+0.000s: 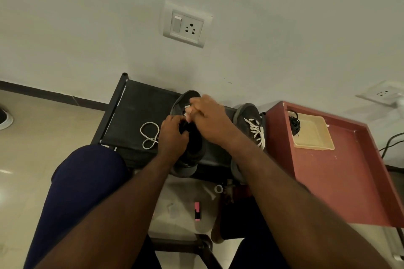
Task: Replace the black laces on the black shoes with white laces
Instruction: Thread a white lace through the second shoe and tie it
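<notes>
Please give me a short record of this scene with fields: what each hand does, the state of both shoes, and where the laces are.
left hand: grips the held shoe, fingers curled
right hand: seems to pinch the white lace above the held shoe
white lace, rest: loops on the black rack beside the left hand
laced shoe: stands on the rack to the right, white laces in
black laces: bundled in the beige tray on the red table
progress: one shoe done, the other in work
</notes>
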`<state>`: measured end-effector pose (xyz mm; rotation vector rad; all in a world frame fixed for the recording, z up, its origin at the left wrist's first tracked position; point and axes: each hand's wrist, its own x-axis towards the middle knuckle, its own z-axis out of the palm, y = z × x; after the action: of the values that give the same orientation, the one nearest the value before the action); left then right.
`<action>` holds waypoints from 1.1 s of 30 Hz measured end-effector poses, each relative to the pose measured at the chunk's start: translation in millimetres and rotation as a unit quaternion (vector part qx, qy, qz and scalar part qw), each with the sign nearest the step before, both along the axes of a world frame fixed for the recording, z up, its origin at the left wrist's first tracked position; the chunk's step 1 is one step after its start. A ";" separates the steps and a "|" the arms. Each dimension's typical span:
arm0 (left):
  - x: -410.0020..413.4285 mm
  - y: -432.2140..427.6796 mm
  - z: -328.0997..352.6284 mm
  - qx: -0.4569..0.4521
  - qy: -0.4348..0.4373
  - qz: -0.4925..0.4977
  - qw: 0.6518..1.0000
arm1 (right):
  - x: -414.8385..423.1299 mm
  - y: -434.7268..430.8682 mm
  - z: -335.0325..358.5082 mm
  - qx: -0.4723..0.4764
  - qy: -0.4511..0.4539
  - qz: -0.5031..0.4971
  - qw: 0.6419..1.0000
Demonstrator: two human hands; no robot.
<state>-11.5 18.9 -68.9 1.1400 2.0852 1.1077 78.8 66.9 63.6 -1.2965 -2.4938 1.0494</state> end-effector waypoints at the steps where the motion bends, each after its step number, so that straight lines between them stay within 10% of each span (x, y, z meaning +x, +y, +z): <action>1: 0.8 0.0 -0.8 0.004 -0.001 0.003 1.000 | -1.1 -8.9 9.9 -0.159 0.170 -0.056 0.971; 3: 1.5 0.2 -2.1 0.009 -0.004 0.004 1.000 | -2.7 -18.4 27.0 -0.320 0.372 -0.148 0.859; 4: 1.5 0.9 -2.2 0.009 -0.008 0.006 1.000 | -2.1 -16.8 30.5 -0.281 0.361 -0.179 0.871; 7: 2.4 1.9 0.6 0.001 -0.015 0.008 1.000 | 5.7 4.9 15.9 0.062 -0.031 -0.121 0.990; 11: 4.3 -1.4 3.4 0.002 0.011 -0.021 1.000 | 18.9 9.3 -7.7 0.050 -0.385 -0.003 0.922; 19: 4.7 0.2 2.6 -0.011 0.025 -0.022 0.999 | 16.6 -5.4 7.3 -0.033 -0.131 -0.100 0.986; 33: 11.7 7.6 4.5 -0.071 0.058 0.055 0.994 | 23.7 -20.4 -2.1 -0.187 0.060 -0.269 0.943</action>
<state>0.2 26.5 -64.4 1.0545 2.3021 0.9431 102.6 46.5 61.5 -1.8070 -1.7342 1.4277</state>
